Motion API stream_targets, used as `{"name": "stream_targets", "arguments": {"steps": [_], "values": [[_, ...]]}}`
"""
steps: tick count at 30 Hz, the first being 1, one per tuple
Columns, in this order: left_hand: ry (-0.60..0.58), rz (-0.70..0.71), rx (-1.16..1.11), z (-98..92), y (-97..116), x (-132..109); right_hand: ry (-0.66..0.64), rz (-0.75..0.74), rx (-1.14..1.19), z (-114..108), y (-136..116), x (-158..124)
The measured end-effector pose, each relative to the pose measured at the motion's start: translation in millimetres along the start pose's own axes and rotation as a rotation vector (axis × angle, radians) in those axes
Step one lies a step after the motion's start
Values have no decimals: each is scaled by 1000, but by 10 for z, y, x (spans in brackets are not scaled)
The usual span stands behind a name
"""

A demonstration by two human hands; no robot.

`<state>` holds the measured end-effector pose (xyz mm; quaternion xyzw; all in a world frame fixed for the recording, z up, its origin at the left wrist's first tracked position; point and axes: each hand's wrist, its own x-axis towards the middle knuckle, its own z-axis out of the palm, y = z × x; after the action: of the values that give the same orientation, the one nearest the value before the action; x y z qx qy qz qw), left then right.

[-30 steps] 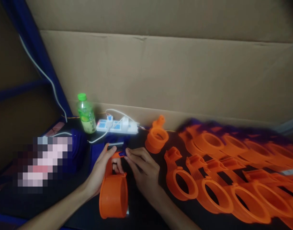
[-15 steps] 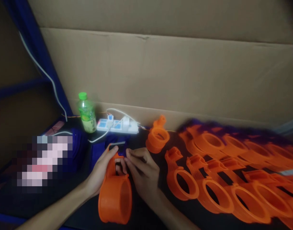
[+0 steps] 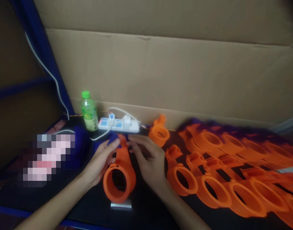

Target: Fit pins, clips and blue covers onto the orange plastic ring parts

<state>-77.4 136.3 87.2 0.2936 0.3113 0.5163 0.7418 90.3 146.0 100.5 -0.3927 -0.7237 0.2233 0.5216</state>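
Observation:
An orange plastic tape dispenser (image 3: 131, 179) is held up in front of me, its round ring facing me and its head pointing away. My left hand (image 3: 101, 161) is closed around its left side, the thumb pressing by a dark blue piece (image 3: 115, 140) at the head. Bunched fingers of my right hand (image 3: 150, 156) meet the right edge of the head. Whether they also pinch a small part is hidden. Below the ring, a short silvery strip (image 3: 121, 204) lies on the black table surface (image 3: 89, 210).
Many orange tape dispensers (image 3: 215, 195) lie in rows on the right, and one (image 3: 159, 134) stands behind my right hand. A white power strip (image 3: 119, 125) and a green-capped bottle (image 3: 89, 111) are at the back, before a cardboard wall (image 3: 161, 70). Blue pieces (image 3: 80, 150) sit left.
The tape dispenser has turned in my hands, so its ring now opens toward me and the toothed metal edge is out of sight. The silvery strip below has come into view.

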Motion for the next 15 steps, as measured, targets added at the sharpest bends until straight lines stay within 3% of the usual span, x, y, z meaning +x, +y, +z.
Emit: {"name": "stream_targets", "arguments": {"steps": [3, 6, 10, 15], "values": [[20, 82, -142, -44, 163, -17, -225, 233, -215, 162, 45, 163], [47, 213, -217, -110, 317, -41, -443, 270, -403, 336, 93, 284], [52, 247, -249, -152, 394, -50, -597, 307, -545, 571, 98, 313], [36, 211, -251, -100, 329, -41, -717, 335, -642, 767, 30, 297]]}}
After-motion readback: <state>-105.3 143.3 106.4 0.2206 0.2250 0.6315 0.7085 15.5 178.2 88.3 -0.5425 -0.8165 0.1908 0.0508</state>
